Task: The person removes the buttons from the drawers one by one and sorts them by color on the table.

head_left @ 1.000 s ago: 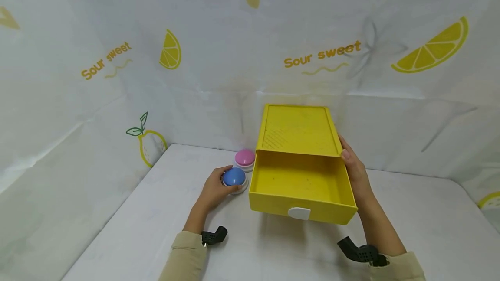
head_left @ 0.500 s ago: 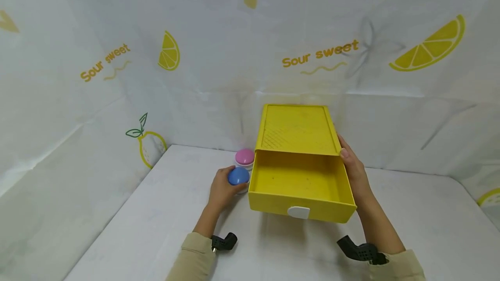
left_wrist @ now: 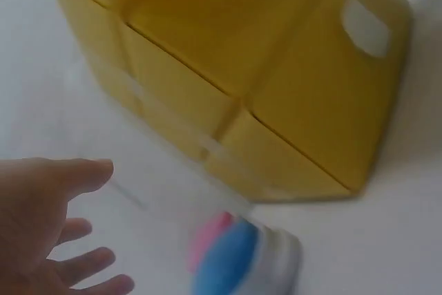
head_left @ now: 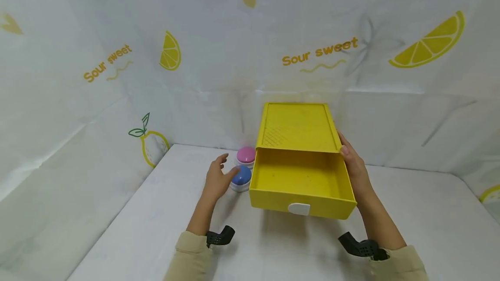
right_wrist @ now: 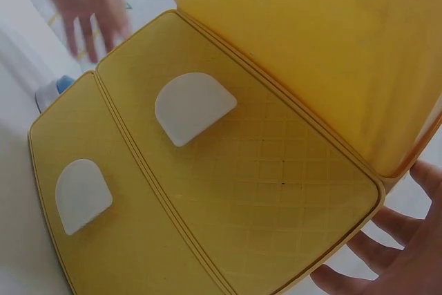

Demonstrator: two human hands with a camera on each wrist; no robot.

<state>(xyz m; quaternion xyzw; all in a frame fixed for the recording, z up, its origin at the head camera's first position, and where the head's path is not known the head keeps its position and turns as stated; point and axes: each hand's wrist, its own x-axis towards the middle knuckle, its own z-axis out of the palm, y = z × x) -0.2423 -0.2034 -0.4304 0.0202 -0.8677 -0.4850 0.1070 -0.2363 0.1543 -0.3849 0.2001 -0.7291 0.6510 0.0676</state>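
Observation:
A yellow drawer cabinet (head_left: 298, 125) stands on the table with its top drawer (head_left: 302, 200) pulled out and bare inside. White half-round handles (right_wrist: 193, 107) show on its drawer fronts. My right hand (head_left: 355, 170) rests against the cabinet's right side, thumb by the front edge, fingers extended along the wall. Left of the cabinet sits a blue dome on a white base (head_left: 241, 176), and a similar pink dome (head_left: 246, 155) is just behind it. My left hand (head_left: 218, 180) is beside the blue dome, fingers spread and holding nothing; the left wrist view shows it apart from the dome.
The white table (head_left: 156, 229) extends to both sides of the cabinet. A white cloth backdrop (head_left: 218, 99) printed with lemons hangs close behind the cabinet and along the left. Dark wrist cameras (head_left: 220, 235) sit on both forearms.
My left hand has let go of the blue dome and drawn back to the left. The blue dome now sits further right, nearer the cabinet. My right hand and the cabinet have stayed put.

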